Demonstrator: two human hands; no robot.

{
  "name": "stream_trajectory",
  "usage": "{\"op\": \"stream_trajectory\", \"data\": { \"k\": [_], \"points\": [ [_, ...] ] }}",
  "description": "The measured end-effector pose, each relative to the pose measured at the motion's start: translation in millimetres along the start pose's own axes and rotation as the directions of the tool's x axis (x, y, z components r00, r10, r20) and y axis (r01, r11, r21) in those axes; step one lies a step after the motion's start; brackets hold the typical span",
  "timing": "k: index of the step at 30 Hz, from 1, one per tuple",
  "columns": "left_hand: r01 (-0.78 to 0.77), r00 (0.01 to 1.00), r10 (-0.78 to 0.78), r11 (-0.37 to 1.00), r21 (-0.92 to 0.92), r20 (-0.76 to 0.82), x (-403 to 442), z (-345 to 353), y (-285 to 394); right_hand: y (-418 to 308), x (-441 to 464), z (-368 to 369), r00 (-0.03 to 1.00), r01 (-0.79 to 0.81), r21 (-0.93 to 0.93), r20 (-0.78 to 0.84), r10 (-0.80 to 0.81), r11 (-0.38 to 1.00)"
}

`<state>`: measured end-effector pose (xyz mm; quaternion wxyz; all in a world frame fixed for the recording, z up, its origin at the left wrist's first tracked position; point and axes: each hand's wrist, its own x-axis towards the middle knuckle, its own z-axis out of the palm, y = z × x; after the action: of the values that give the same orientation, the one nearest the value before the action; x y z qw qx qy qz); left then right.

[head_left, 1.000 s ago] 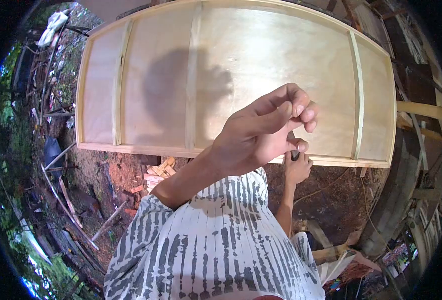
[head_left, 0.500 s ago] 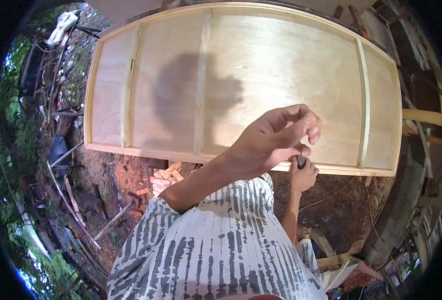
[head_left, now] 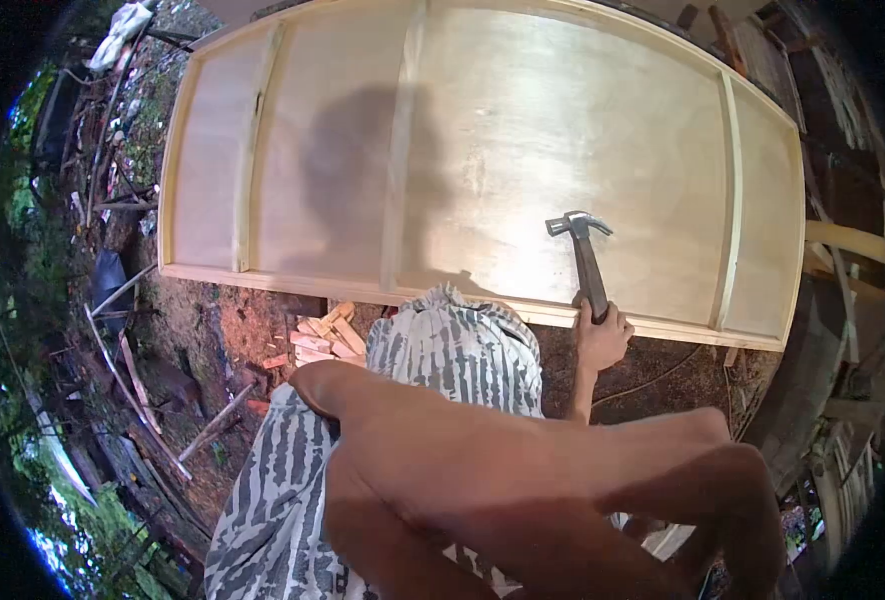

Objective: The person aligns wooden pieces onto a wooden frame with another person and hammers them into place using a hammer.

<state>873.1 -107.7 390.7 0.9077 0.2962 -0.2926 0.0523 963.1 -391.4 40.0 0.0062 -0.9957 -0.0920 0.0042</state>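
My right hand [head_left: 604, 340] is closed round the lower handle of a claw hammer [head_left: 588, 265]. The hammer stands out over the near edge of a shallow plywood panel [head_left: 523, 130] framed with pale wood strips, its metal head away from me. Very large and close to the camera, my left hand [head_left: 583, 470] reaches across from the left in front of my torso. Its fingers bend downward at the right, and their tips are hidden, so I cannot tell whether they hold anything.
Several wood offcuts [head_left: 333, 335] lie piled on the dirt ground below the panel's near edge. Long sticks [head_left: 138, 385] lean at the left. A wooden beam [head_left: 848, 240] sticks out beyond the panel's right side. My head's shadow falls on the plywood.
My left hand has moved from above the panel's near edge back toward the camera. The hammer, mostly hidden behind it before, now shows in full in my right hand.
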Motion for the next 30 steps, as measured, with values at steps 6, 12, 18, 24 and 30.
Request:
{"op": "stream_trajectory", "data": {
  "k": [6,12,18,24,30],
  "points": [
    [-0.046,0.999,0.047,0.998,0.047,-0.015,-1.4,1.8,4.4,0.8,2.1,1.0,1.0,0.011,-0.008,-0.01,-0.011,1.0],
    [-0.097,0.995,0.098,0.994,0.046,-0.026,2.7,10.3,-16.4,-0.9,0.7,0.8,0.999,0.037,0.001,-0.027,-0.037,0.999],
    [-0.125,0.991,0.128,0.99,0.064,-0.042,4.8,16.0,-23.1,0.7,1.6,1.4,0.999,0.043,-0.017,-0.031,-0.043,0.999],
    [-0.143,0.988,0.147,0.987,0.077,-0.051,2.9,22.6,-21.9,-1.7,0.0,-4.9,0.999,0.031,-0.003,-0.016,-0.031,1.0],
    [-0.142,0.987,0.151,0.982,0.127,-0.061,0.8,23.8,-16.4,2.0,3.9,-1.4,0.997,0.076,-0.039,-0.016,-0.077,0.996]
  ]
}}
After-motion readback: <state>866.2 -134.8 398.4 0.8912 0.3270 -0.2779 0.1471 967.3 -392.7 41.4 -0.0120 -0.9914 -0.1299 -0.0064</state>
